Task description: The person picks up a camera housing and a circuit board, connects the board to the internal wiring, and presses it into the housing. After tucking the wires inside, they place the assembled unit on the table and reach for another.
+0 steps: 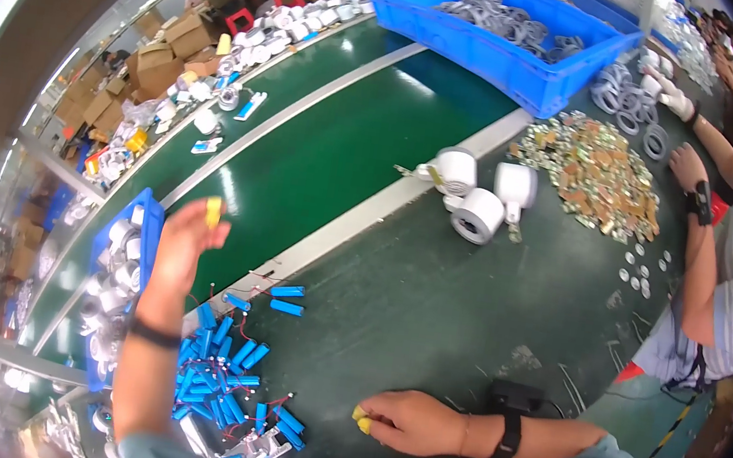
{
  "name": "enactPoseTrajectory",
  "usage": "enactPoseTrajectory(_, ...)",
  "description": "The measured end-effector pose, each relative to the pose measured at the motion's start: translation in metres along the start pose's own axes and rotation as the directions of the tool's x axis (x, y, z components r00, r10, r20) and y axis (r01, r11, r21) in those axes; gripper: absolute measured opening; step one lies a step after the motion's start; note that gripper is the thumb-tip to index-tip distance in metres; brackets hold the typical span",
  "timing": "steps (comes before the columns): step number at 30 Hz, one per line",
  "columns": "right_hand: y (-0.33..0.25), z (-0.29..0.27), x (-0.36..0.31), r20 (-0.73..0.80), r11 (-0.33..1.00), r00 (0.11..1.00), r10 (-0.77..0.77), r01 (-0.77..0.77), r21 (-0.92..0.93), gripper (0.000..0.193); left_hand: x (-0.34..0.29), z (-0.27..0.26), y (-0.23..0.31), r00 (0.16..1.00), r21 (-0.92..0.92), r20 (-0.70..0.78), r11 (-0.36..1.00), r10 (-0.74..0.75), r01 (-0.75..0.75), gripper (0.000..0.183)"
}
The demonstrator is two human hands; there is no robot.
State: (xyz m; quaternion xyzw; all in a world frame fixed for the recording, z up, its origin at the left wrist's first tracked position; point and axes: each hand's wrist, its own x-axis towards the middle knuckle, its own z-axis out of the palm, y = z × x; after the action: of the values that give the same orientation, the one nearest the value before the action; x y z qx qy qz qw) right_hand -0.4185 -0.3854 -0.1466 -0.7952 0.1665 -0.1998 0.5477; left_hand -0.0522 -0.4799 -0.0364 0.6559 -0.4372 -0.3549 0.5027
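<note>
My left hand is raised above the green conveyor belt, beside the blue crate of white parts. Its thumb and fingers are apart, a yellow cover is on one fingertip, and no object shows in them. My right hand rests on the dark green tabletop, fingers curled together, yellow covers on two fingertips; nothing visible sticks out of them. Between my arms lies a heap of blue cylindrical batteries with thin red and black wires. Below the heap are white plastic housings. Farther off stand several white round lamp-like heads.
At left, a blue crate holds white parts. A large blue bin of grey rings spans the belt's far end. A pile of small metal pieces lies at right, near a co-worker's arm. A black device is beside my right wrist.
</note>
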Motion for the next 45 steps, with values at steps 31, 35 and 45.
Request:
enactPoseTrajectory(31, 0.05, -0.212, 0.015, -0.642, 0.829, 0.617, 0.456, -0.557, 0.055, 0.024, -0.387, -0.014, -0.01, 0.947, -0.035, -0.031, 0.947, -0.319, 0.318, 0.023)
enactPoseTrajectory(35, 0.051, -0.209, 0.015, -0.65, 0.843, 0.586, 0.483, -0.513, 0.164, 0.026, -0.395, -0.001, -0.027, 0.953, -0.045, -0.09, 0.957, -0.291, 0.288, 0.022)
enactPoseTrajectory(45, -0.034, -0.066, -0.031, -0.211, 0.839, 0.841, 0.498, -0.406, 0.361, 0.024, -0.357, 0.031, -0.037, 0.982, 0.627, -0.024, 0.768, 0.186, -0.13, 0.022)
